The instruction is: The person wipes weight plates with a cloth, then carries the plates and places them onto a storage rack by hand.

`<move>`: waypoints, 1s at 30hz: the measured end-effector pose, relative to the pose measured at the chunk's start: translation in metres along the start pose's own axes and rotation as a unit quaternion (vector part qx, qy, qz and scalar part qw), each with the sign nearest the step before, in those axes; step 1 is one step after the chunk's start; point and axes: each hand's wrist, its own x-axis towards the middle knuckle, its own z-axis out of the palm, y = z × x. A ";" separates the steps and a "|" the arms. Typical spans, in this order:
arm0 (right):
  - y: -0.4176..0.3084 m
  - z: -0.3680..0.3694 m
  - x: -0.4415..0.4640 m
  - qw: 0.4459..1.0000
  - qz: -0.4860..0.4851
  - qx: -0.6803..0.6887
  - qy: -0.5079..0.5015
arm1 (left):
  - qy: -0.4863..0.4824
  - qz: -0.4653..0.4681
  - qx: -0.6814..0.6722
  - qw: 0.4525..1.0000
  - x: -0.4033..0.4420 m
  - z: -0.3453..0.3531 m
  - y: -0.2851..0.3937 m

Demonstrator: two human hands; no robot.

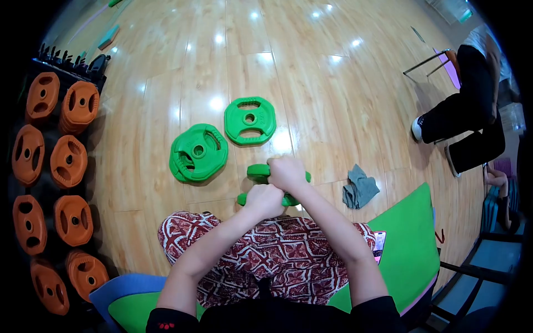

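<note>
Both my hands are on a green weight plate [258, 171] held over the floor in front of my crossed legs. My right hand [286, 172] is closed on its far side, and my left hand [264, 201] on its near side. Forearms and hands hide much of the plate, so its middle does not show. Beyond it, one green weight plate [268, 119] lies flat on the wooden floor. To its left and nearer sits another green plate [214, 161], possibly stacked on a second. A crumpled grey cloth [360, 187] rests right of my hands.
Orange weight plates [74, 222] fill a rack along the left. I sit on a green mat [408, 238], with a phone [379, 244] by my right knee. A person in black trousers [469, 111] sits on a chair at right; another person's arm [497, 180] shows behind.
</note>
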 end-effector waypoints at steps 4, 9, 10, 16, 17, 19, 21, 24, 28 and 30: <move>-0.004 0.003 -0.001 0.999 0.026 0.010 0.015 | 0.023 -0.026 0.003 0.999 -0.002 0.007 0.003; -0.004 0.006 0.000 0.999 0.020 0.017 0.028 | 0.043 -0.030 0.031 0.998 -0.005 0.004 0.007; -0.005 0.004 0.001 0.999 0.017 0.017 0.030 | 0.045 -0.031 0.033 0.998 -0.004 0.003 0.007; -0.004 0.000 0.000 0.999 0.023 0.001 0.031 | 0.060 -0.026 0.060 0.996 -0.001 0.007 0.005; -0.004 -0.001 0.002 0.999 0.030 0.001 0.024 | 0.082 -0.021 0.065 0.994 0.000 0.009 0.003; -0.005 -0.004 0.002 0.999 0.042 0.000 0.009 | 0.104 -0.015 0.079 0.991 0.001 0.011 0.002; -0.005 -0.003 0.002 0.999 0.043 0.002 0.006 | 0.108 -0.012 0.085 0.990 0.001 0.014 0.001; -0.004 -0.003 0.003 0.999 0.045 -0.003 0.004 | 0.131 -0.007 0.097 0.987 0.000 0.014 0.002; -0.007 0.001 -0.007 0.999 0.030 -0.001 0.019 | 0.110 -0.016 0.089 0.990 -0.009 0.017 0.008; -0.007 0.004 -0.010 0.999 0.024 -0.003 0.028 | 0.097 -0.019 0.078 0.992 -0.011 0.018 0.011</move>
